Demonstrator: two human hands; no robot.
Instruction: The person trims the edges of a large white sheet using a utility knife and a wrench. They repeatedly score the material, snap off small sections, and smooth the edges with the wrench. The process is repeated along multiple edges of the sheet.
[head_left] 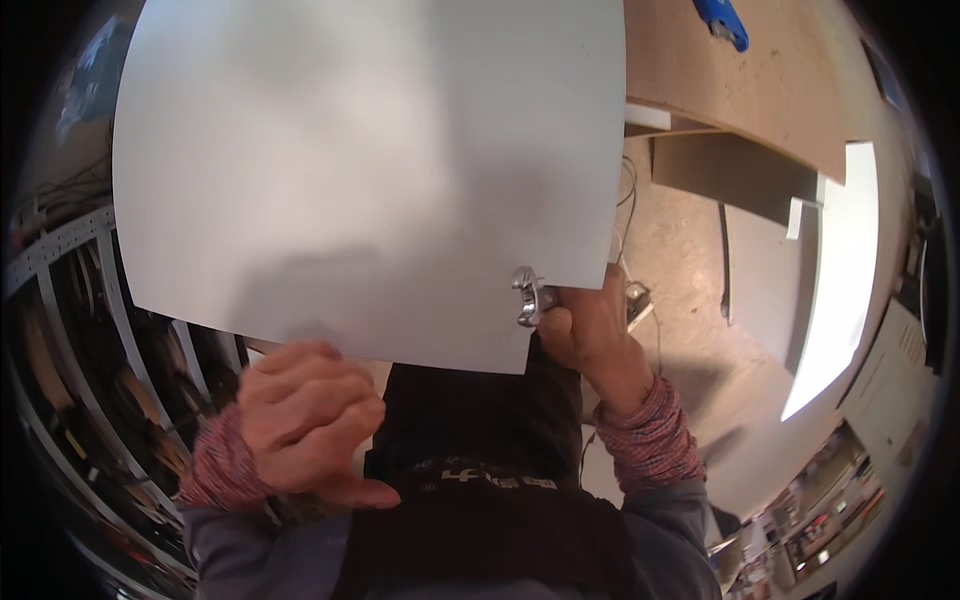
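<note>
Right hand (595, 335) is closed round a shiny metal tool (530, 297), its head poking out past the thumb at the stepped notch in the near right corner of a big white panel (300, 170). Right fingers are partly hidden at the panel edge; the tool's handle is mostly covered by the hand. Right forearm comes up from the lower edge, leaning left. Left hand (310, 420) sits just below the panel's near edge, back of hand up, fingers loosely curled, thumb out to the right; can't tell if anything is in the palm. Both wrists have reddish knit cuffs (655, 435) showing past grey sleeves (665, 530). Writing: white lettering (500, 480) across the black garment (475, 545) at the front of the body, small and bent by the lens. Further out: brown board (790, 85) at upper right with a blue tool (722, 22) lying on it, its details too small to make out. Below that board, cables (630, 190) on the floor, and a bright white strip (855, 265) farther right. At left, a metal rack (75, 240) with long slots.
</note>
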